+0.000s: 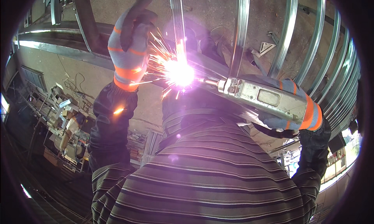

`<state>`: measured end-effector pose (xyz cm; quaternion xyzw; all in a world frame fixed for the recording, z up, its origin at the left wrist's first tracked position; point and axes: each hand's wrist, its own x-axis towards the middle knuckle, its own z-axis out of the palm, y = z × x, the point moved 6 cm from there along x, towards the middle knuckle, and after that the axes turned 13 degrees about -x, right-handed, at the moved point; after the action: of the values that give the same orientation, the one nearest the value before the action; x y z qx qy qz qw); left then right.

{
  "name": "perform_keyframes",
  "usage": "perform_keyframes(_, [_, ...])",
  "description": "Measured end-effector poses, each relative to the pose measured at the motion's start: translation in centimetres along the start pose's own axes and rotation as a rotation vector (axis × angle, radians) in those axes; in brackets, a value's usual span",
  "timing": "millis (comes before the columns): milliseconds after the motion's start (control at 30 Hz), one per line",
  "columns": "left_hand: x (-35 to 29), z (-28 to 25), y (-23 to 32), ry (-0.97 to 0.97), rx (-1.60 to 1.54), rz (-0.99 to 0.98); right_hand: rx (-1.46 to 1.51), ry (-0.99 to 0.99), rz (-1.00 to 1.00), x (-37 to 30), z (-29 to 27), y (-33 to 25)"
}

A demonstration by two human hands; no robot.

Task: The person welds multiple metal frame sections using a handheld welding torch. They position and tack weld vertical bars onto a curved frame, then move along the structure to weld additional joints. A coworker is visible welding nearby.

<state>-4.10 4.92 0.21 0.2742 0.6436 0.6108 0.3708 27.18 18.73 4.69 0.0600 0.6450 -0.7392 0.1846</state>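
My right hand point(294, 89), in a grey glove with orange bands, is closed around a silver handheld welding gun point(269, 99). The gun's narrow nozzle points left, at a blinding white glare point(179, 73) that throws sparks left and upward. Whatever lies under the glare is washed out. A bright upright metal bar point(177, 17) runs down into it from the top. To the left of the sparks I hold up my left hand point(130, 43), in a matching glove with dark fingers. Its fingers stretch upward, apart from the bar, with nothing seen in them.
A row of curved-looking metal bars point(287, 33) fills the right side. A dark steel beam point(66, 48) crosses at the left. On the floor beyond the gun lies a triangular metal piece point(266, 48). Clutter and boxes point(70, 126) stand at the lower left.
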Motion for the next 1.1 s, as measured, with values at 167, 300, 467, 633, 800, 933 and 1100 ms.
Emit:
perform_keyframes(167, [0.0, -0.5, 0.2, 0.026, -0.003, 0.074, 0.009, -0.006, 0.009, -0.1, -0.1, -0.1])
perform_keyframes(300, [0.3, -0.3, 0.2, 0.024, 0.051, 0.084, 0.014, -0.012, 0.015, -0.2, -0.1, -0.2])
perform_keyframes(467, [0.1, -0.5, 0.2, 0.055, -0.007, 0.051, 0.019, -0.016, 0.026, -0.3, -0.2, -0.1])
perform_keyframes(633, [0.0, -0.9, 1.0, 0.047, 0.044, 0.160, 0.042, -0.014, 0.072, -0.8, -0.6, -0.2])
perform_keyframes(800, [0.2, -0.9, 1.5, 0.041, -0.029, 0.236, 0.165, 0.032, 0.265, -4.6, -2.3, -1.3])
perform_keyframes(933, [-1.2, 0.3, 1.8, 0.056, -0.034, 0.120, 0.287, 0.120, 0.452, -9.3, -3.5, -2.0])
perform_keyframes(1100, [-3.3, 5.6, 1.6, -0.085, -0.077, -0.190, 0.326, 0.165, 0.510, -12.4, -3.6, -2.7])
